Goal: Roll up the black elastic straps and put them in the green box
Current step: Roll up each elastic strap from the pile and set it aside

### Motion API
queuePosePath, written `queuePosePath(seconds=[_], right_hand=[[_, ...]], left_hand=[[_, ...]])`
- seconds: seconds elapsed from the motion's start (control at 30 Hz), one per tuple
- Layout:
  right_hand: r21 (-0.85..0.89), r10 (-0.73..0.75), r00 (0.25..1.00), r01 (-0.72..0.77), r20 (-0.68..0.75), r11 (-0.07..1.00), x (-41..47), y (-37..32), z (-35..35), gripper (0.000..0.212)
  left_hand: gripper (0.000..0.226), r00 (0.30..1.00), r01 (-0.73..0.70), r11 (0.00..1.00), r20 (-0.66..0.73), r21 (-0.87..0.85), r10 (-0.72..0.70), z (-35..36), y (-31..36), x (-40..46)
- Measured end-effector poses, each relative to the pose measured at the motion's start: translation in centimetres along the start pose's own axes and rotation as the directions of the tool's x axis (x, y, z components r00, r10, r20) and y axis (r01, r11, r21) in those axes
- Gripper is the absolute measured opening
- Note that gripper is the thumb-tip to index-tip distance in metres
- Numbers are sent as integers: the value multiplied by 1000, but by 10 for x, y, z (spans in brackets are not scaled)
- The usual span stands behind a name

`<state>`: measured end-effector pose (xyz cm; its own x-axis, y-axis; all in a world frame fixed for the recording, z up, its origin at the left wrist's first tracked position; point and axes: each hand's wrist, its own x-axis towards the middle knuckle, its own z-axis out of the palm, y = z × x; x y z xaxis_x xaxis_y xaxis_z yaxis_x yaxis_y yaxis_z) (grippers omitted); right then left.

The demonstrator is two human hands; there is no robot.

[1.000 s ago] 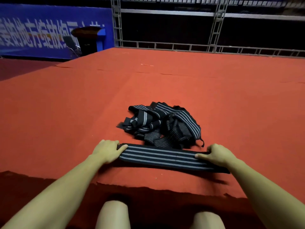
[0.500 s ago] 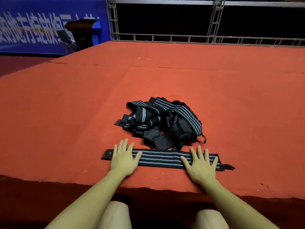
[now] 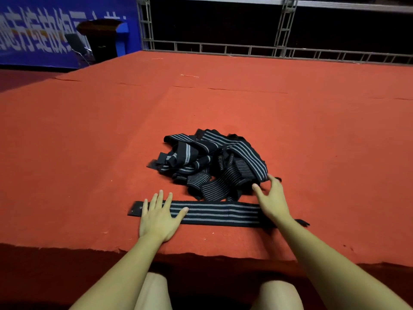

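Note:
One black elastic strap (image 3: 221,213) with grey stripes lies flat and stretched out across the red carpet near its front edge. My left hand (image 3: 159,217) presses flat on the strap's left part, fingers spread. My right hand (image 3: 271,198) is past the strap's right part, fingers spread and reaching to the right lower edge of the pile of black striped straps (image 3: 212,164), which lies tangled just behind the flat strap. No green box is in view.
The red carpeted platform (image 3: 89,153) stretches far ahead and to both sides, its ragged front edge (image 3: 201,256) close to my knees. A metal truss railing (image 3: 245,50) and a blue banner (image 3: 44,34) stand at the back.
My right hand lifted off the flat strap and moved forward to the pile. My left hand stayed pressing on the strap's left part.

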<state>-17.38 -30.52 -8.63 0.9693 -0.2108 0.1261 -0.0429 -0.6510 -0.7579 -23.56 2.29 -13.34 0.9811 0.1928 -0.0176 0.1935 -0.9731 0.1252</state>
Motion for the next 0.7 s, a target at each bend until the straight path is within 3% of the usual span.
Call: queuePosePath(seconds=[0.07,0.17,0.23,0.33,0.4,0.5,0.6,0.7], right_hand=[[92,50,999,-52,21,994,19,-12,-9,67],[235,190,978,-204,83,950,47,-13,-10,94],[319,245,966,-258,81,912,54,-14,-7,100],[402,326,945,-314,40,860,57,-20,-3,75],[412,360,932,-342,36,844,64,-17,0,70],[444,327,939,-339,105,830,68,-23,1,63],[431,279,958,-281,68,858,72,-29,-2,46],[399,242,964,-267,113,877,74,-36,-6,43]], left_hand=[[96,1000,0,1000,3,1,0,0,0,0],[95,1000,-3,1000,3,-3,3,-1,-1,0],[95,1000,-2,1000,1,-5,2,0,-1,0],[95,1000,2,1000,0,-9,-2,0,-1,1],[96,1000,1,1000,-4,-11,-1,1,-1,1],[95,1000,1,1000,-6,-9,-1,2,-2,2],[94,1000,-1,1000,-5,-3,1,1,-2,2],[94,1000,-2,1000,-4,-3,2,0,-2,2]])
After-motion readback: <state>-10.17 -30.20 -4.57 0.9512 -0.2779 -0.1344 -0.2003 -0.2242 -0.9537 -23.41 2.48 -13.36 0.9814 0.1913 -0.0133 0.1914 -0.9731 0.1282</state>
